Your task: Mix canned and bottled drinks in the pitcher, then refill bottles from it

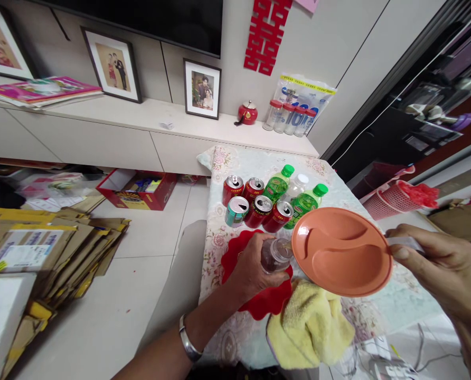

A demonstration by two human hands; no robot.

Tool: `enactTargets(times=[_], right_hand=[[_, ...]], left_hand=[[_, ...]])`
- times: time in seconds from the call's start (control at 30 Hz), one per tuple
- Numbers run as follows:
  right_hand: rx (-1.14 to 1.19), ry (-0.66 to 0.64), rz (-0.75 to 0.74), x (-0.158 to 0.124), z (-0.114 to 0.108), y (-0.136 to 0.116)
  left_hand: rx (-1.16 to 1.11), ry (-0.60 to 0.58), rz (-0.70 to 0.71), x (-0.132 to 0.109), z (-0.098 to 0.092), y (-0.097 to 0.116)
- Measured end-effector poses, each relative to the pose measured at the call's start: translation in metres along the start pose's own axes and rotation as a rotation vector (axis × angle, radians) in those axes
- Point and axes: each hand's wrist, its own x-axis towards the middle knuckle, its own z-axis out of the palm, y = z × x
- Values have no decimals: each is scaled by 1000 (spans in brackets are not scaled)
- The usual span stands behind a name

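My left hand (250,268) is wrapped round a small clear bottle (275,254) with dark liquid, tilted so its mouth meets the rim of an orange divided plate (340,252). My right hand (443,266) holds that plate up, tilted, by a pale handle at its right edge. Under them lie a red mat (265,301) and a yellow cloth (310,330) on the flowered tablecloth (235,158). A metal bangle is on my left wrist.
Several red and teal cans (255,203) and green-capped bottles (304,203) stand further back on the table. A low cabinet holds framed photos, a red pot (247,113) and jars. Flattened cardboard (41,248) and a red box (140,190) lie on the floor at left; pink baskets (394,198) at right.
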Motion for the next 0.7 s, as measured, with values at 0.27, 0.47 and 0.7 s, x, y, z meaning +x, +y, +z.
enactTargets(times=[0.27, 0.47, 0.7], right_hand=[[24, -39, -98, 0, 0, 3], [20, -35, -83, -1, -2, 5], [19, -29, -96, 0, 0, 4]], left_hand=[[-21, -7, -9, 0, 0, 4], [-5, -4, 13, 0, -1, 2], [-3, -13, 7, -1, -1, 2]])
